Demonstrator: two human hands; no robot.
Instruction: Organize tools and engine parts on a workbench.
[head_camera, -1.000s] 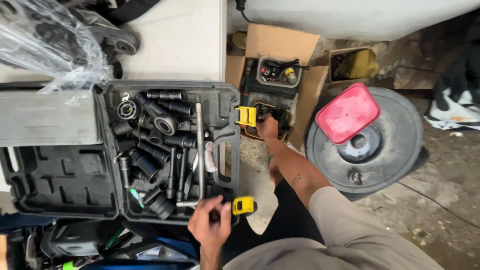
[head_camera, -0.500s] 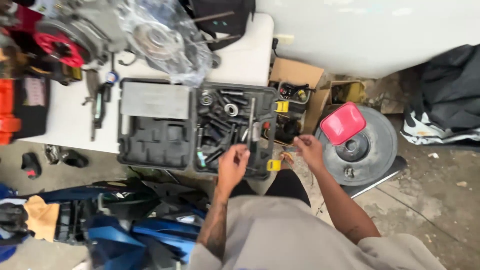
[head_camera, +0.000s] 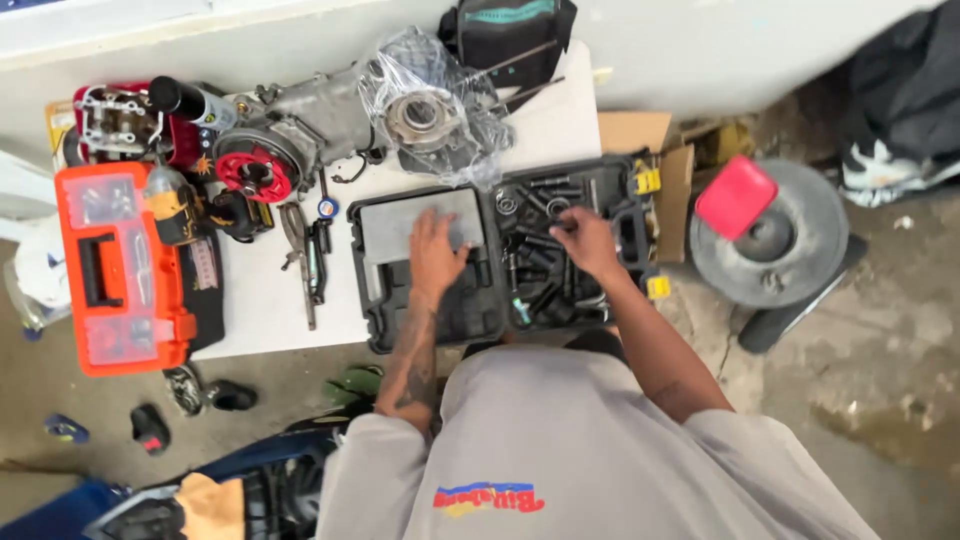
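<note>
Left hand (head_camera: 436, 250) flat, fingers spread, palm down on the grey panel inside the lid half of the open black plastic socket-set case (head_camera: 395, 320), which lies across the right end of the white surface (head_camera: 260, 300). Right hand (head_camera: 585, 243) in the tray half of the case, at 3 o'clock from the left hand, fingers curled down among the dark steel sockets (head_camera: 535, 250); whether pinching one or only touching, cannot tell. Long steel bar lying among those sockets, partly hidden under that hand. Yellow latches (head_camera: 648, 182) at the case's right edge, one at 1 o'clock and one at 4 o'clock from the right hand.

At 12 o'clock from the case, a grey metal engine casing (head_camera: 310, 115) with a red round part, its right end wrapped in clear plastic film (head_camera: 440, 100). At 9 o'clock from the case, loose hand tools (head_camera: 305, 255) lying on the surface, then a yellow and black cordless drill (head_camera: 172, 205), then an orange plastic organiser box (head_camera: 115, 268) at the surface's left end.

At 3 o'clock from the case, on the concrete floor (head_camera: 880, 330), an open brown cardboard box (head_camera: 675, 170) and a round grey weight plate (head_camera: 790, 235) with a red square lid (head_camera: 736, 196) resting on it.
</note>
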